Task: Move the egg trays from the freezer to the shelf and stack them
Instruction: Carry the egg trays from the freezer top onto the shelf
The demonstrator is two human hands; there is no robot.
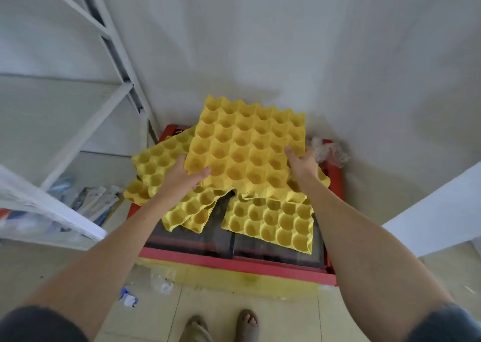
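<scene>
Over the freezer [234,263] we hold one yellow egg tray [247,149]: left hand [182,177] pinches its near-left corner, right hand [302,163] grips its right edge. Several loose trays [270,222] remain on the lid. We judge the task barely begun. White shelf [86,130] stands left; crumpled plastic [329,151] lies beside the right hand.

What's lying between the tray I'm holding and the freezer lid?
In the head view, other loose yellow egg trays lie under the held tray, on the freezer's glass lid.
</scene>
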